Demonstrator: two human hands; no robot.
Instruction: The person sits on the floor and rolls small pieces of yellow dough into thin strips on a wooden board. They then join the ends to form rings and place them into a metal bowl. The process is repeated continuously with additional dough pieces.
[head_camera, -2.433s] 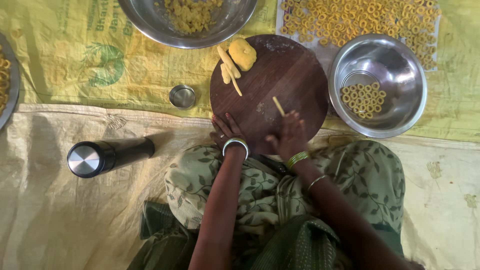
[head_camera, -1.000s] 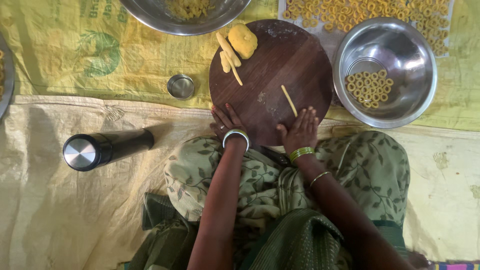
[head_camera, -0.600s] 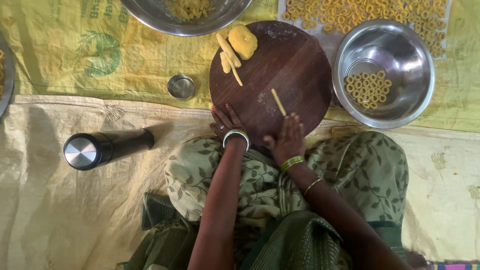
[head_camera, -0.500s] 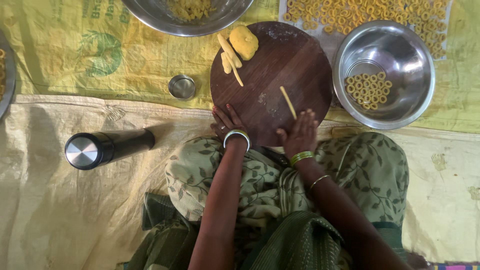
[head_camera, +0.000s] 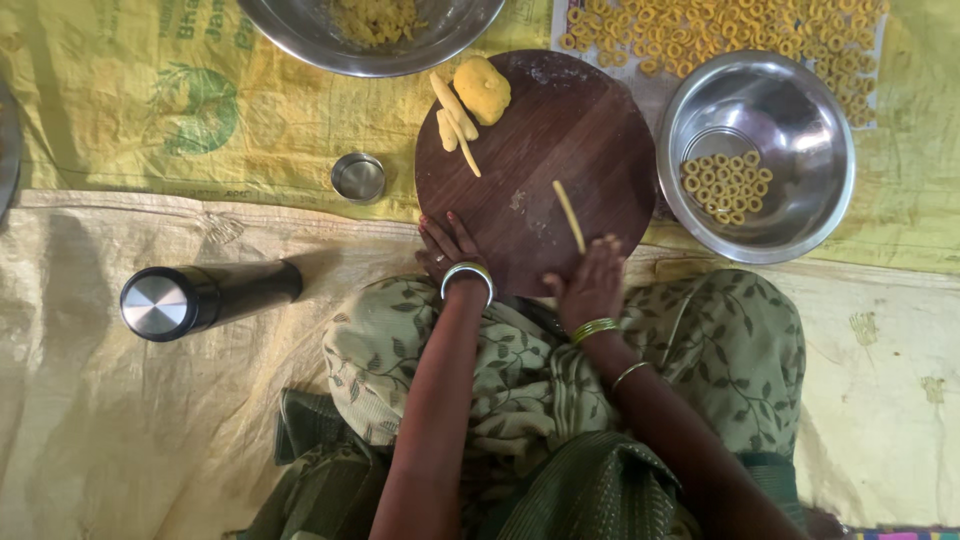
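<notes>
A thin dough strip (head_camera: 569, 215) lies on the round wooden board (head_camera: 520, 150), right of centre in the frame, running from mid-board down toward the right hand (head_camera: 590, 285). That hand sits at the board's lower edge, its fingers (head_camera: 608, 246) loosely together and flat, tips at the strip's near end; it grips nothing. The left hand (head_camera: 448, 250) rests on the board's lower left rim, fingers spread a little, steadying it and holding nothing.

Rolling an even strip, by my judgement, calls for light, flat pressure from the fingers, travelling along the whole length so the strip keeps one thickness and does not break. The left hand should keep the board from sliding on the cloth.

At the board's top edge sit a dough lump (head_camera: 482, 90) and a few thicker rolls (head_camera: 455, 120), touching one another, well apart from the strip. To the right, just beside the board, a steel bowl (head_camera: 800, 200) holds a small heap of rings (head_camera: 725, 187). More rings are spread on the yellow sack (head_camera: 150, 110) at the upper right. A larger bowl (head_camera: 300, 35) stands at top centre, a small steel cup (head_camera: 358, 177) left of the board, and a dark flask (head_camera: 205, 298) lies at the left.
</notes>
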